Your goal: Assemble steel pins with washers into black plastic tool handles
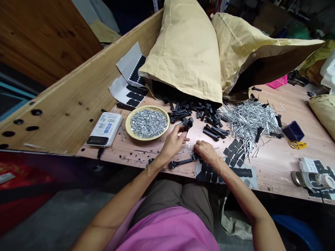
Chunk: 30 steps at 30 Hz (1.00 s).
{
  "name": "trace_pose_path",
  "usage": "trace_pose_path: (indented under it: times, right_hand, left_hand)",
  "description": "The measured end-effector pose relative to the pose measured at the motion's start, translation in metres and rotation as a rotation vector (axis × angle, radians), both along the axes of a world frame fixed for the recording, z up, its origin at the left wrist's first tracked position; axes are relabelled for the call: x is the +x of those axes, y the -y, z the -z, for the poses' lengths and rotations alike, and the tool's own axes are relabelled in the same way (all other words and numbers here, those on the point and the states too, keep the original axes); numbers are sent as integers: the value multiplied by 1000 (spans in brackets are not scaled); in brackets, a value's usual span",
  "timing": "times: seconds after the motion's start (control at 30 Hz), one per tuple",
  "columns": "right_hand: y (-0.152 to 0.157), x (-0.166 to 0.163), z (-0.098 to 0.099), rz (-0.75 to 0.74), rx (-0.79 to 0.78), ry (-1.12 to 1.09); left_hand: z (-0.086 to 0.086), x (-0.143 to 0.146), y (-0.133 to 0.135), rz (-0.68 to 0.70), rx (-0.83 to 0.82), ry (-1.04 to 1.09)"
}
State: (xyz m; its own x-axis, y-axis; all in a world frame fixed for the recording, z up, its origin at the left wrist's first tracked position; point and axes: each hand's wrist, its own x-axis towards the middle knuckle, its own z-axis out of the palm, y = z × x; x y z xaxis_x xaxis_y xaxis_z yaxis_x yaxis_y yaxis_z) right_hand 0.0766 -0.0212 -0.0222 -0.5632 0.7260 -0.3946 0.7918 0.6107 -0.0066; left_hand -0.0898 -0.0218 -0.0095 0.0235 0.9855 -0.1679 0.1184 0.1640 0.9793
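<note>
My left hand [173, 141] reaches over the table with its fingers curled on a black plastic part [187, 123] at the edge of a heap of the same parts [199, 113]. My right hand [206, 151] rests on the table, fingers closed beside a small cluster of silver nuts [188, 148]; what it pinches is too small to name. A long black part [182, 162] lies just in front of both hands. A sheet of black foam pads [237, 167] lies under my right wrist.
A gold plate [128, 122] of silver nuts stands to the left, beside a white power bank [104, 129]. A pile of metal pins [247, 120] spreads on the right, near a blue box [293, 131]. Two large paper sacks [188, 48] lie behind. A wooden board [78, 94] walls the left side.
</note>
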Motion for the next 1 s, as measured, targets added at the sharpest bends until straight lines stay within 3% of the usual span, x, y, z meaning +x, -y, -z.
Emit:
trace_pose_path:
  times: [0.1, 0.17, 0.3, 0.47, 0.57, 0.77, 0.87, 1.0]
  right_hand:
    - [0, -2, 0, 0, 4, 9]
    - [-1, -4, 0, 32, 12, 18]
    - [-7, -6, 0, 133, 42, 25]
    - [-15, 5, 8, 251, 116, -13]
    - [-12, 16, 16, 457, 136, -326]
    - [8, 17, 18, 959, -22, -1331]
    - [18, 10, 13, 1078, -120, -1566]
    - [27, 5, 6, 1151, -162, -1654]
  left_hand:
    - [-3, -1, 1, -17, -180, 429]
    - [-4, 0, 1, -55, -301, 567]
    - [0, 8, 1, -154, -496, 536]
    - [6, 12, 4, -210, -530, 544]
    - [5, 9, 7, -127, -649, 606]
    - [1, 15, 15, 30, -751, 650]
    - [0, 23, 21, 89, -678, 616]
    - [0, 31, 31, 192, -581, 521]
